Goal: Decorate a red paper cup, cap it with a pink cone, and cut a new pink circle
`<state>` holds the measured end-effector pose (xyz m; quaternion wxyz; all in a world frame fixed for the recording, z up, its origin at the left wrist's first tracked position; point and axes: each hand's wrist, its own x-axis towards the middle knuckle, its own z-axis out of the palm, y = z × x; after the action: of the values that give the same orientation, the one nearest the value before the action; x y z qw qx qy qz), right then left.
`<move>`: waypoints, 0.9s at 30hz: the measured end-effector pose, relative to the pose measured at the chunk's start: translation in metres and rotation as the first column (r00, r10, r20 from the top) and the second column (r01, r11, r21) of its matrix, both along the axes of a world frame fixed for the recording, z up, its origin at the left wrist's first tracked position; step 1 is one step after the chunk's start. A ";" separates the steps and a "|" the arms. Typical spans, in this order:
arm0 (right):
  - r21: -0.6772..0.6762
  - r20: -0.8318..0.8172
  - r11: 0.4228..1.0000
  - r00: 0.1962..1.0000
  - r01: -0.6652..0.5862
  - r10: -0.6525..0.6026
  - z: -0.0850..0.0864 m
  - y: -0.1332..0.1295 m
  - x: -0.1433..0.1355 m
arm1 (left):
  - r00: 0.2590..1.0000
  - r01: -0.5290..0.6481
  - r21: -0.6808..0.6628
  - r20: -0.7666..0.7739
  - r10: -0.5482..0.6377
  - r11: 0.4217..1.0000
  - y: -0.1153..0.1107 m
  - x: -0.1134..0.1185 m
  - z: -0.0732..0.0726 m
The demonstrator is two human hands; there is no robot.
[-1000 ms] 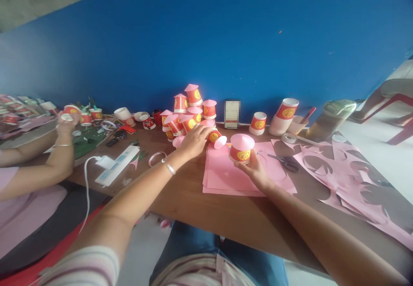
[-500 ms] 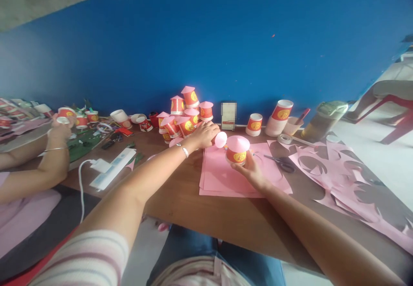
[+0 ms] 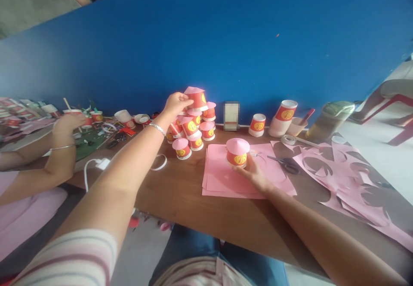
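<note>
My left hand [image 3: 178, 105] is at the top of a pile of red-banded paper cups with pink cone roofs. Its thumb and fingers close on the left side of the topmost roofed paper cup [image 3: 197, 100]. Below it, several more roofed cups [image 3: 189, 126] lean together, and one roofed cup [image 3: 181, 149] stands in front. In my right hand [image 3: 253, 174] is another roofed paper cup [image 3: 238, 155], upright over a stack of pink paper sheets [image 3: 219, 182]. The fingers wrap its lower right side and are partly hidden behind it.
Scissors [image 3: 287, 165] and cut pink paper scraps [image 3: 335, 187] lie to the right. Behind stand an unroofed cup [image 3: 257, 126], stacked cups [image 3: 284, 118], a tape roll [image 3: 288, 139] and a jar [image 3: 332, 118]. A co-worker's arm [image 3: 61, 157] is at the left. A blue partition [image 3: 226, 41] backs the table.
My left hand has moved from the pile's lower right side up and left to its topmost cup. A tilted cup beside that hand now stands upright by the pile. My right hand keeps its cup.
</note>
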<state>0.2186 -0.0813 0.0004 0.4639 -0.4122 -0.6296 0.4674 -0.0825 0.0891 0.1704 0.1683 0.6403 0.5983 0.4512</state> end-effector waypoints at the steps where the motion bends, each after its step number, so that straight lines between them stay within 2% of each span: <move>1: -0.007 -0.008 1.000 1.000 -0.005 0.005 -0.001 0.000 0.000 | 1.000 -0.008 0.003 0.002 0.008 1.000 0.004 -0.004 -0.002; 4: -0.029 -0.025 0.999 0.999 -0.022 0.021 -0.004 0.002 -0.001 | 0.997 -0.037 0.052 -0.070 0.041 0.998 0.008 -0.008 -0.010; 7: -0.041 -0.015 0.999 1.000 -0.024 0.023 -0.005 0.002 -0.001 | 0.976 -0.024 0.057 -0.217 0.036 0.998 -0.001 0.002 -0.014; 12: -0.044 -0.033 0.999 0.999 -0.006 0.005 -0.004 0.003 0.000 | 0.886 0.081 0.080 -0.462 -0.036 0.994 -0.022 0.039 -0.020; 16: -0.022 -0.035 0.999 0.999 0.035 -0.036 -0.003 0.003 0.001 | 0.809 0.194 0.016 -0.568 -0.151 0.981 -0.034 0.068 -0.037; 20: -0.009 -0.024 0.999 0.999 0.047 -0.047 0.003 0.002 0.002 | 0.756 0.260 -0.138 -0.586 -0.290 0.956 -0.037 0.091 -0.063; 22: -0.002 -0.005 0.999 0.999 0.033 -0.033 0.008 0.000 0.003 | 0.768 0.291 -0.192 -0.537 -0.349 0.937 -0.036 0.103 -0.075; 27: -0.051 0.050 0.993 0.993 -0.108 0.110 0.014 -0.005 0.003 | 0.782 0.384 -0.282 -0.406 -0.472 0.879 -0.025 0.145 -0.096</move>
<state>0.2214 -0.0862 0.0147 0.4110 -0.4003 -0.6517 0.4961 0.0629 0.0640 0.0746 0.1772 0.8302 0.4979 0.1775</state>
